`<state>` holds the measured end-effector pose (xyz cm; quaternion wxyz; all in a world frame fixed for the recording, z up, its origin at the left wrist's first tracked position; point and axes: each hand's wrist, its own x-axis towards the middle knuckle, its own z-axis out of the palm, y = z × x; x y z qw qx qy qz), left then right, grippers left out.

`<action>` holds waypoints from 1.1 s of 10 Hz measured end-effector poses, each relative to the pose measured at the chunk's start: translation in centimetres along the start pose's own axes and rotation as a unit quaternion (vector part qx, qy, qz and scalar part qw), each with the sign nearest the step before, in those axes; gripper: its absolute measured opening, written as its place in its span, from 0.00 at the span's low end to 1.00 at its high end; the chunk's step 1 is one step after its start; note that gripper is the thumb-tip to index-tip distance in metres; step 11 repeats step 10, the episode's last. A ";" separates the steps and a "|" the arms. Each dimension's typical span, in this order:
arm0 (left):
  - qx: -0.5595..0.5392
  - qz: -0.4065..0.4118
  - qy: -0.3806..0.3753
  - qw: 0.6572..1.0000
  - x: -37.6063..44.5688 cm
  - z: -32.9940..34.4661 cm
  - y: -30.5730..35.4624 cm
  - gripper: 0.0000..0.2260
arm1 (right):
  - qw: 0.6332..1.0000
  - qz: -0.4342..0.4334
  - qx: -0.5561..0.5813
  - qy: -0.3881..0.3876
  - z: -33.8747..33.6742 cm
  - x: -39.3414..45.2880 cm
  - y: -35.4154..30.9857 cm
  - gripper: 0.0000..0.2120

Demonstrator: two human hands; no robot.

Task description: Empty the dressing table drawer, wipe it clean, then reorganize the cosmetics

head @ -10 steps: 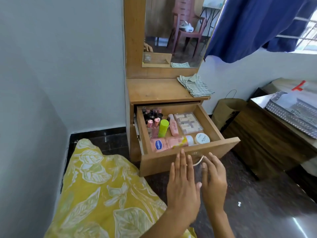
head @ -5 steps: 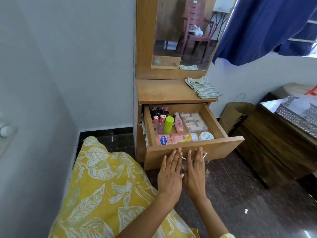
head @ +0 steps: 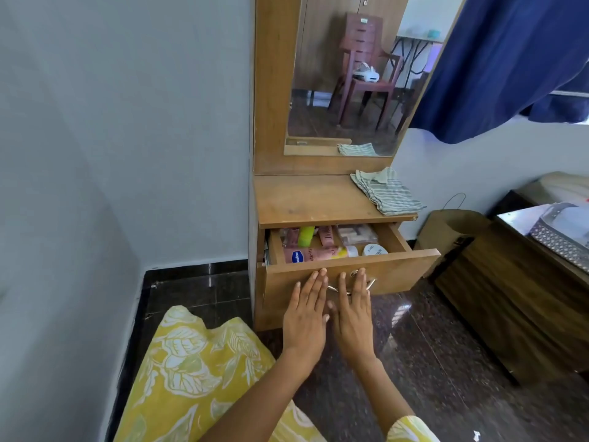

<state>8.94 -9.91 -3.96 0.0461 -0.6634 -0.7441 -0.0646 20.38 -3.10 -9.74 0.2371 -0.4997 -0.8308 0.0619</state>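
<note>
Head view shows your fingers (head: 314, 282) straight and flat against the drawer front (head: 395, 271), gripping nothing. Your left hand (head: 306, 309) and right hand (head: 352, 309) lie side by side, thumbs almost touching, with the right covering part of the metal handle (head: 369, 283). The drawer (head: 398, 237) stands partly out under the tabletop (head: 312, 199), and the cosmetics lie inside: a pink lotion bottle (head: 314, 254) along the front, a white jar (head: 374, 249) beside it, a green tube (head: 306, 235) farther back. If you are closing it, push evenly with both palms so it runs straight on its rails. Go gently, or the loose bottles will likely roll. The striped cloth (head: 387, 193) lies on the tabletop's right corner.
</note>
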 end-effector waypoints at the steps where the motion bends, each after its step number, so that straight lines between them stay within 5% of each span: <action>1: 0.016 -0.003 0.008 1.000 2.2 0.3 -1.3 0.29 | 1.000 0.004 0.001 -0.007 0.5 2.5 -0.3 0.29; 7: 0.116 0.007 -0.021 0.993 9.6 0.8 -6.0 0.29 | 0.996 0.008 -0.054 -0.075 1.0 10.7 -2.1 0.30; 8: 0.064 0.022 0.005 0.998 8.0 -0.2 -5.3 0.29 | 0.999 0.017 -0.028 -0.026 0.1 9.3 -2.7 0.27; 10: 0.029 0.077 0.207 0.975 5.7 -2.9 -4.9 0.27 | 0.987 -0.003 -0.013 0.161 -0.4 7.5 -4.3 0.25; 11: 0.029 0.077 0.207 0.975 5.7 -2.9 -4.9 0.27 | 0.987 -0.003 -0.013 0.161 -0.4 7.5 -4.3 0.25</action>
